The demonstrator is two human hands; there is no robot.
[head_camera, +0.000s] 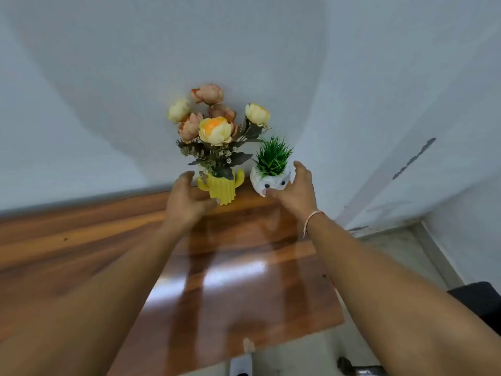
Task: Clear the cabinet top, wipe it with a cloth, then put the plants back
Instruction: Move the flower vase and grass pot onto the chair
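Both plants at 12 o'clock on cabinet top (244,267): yellow cactus vase (222,189), white owl pot (261,183) by wall. Left hand (187,204), right hand (294,189) spread, reaching, gripping nothing. Clearing unstarted or replacing finished (no cloth visible).
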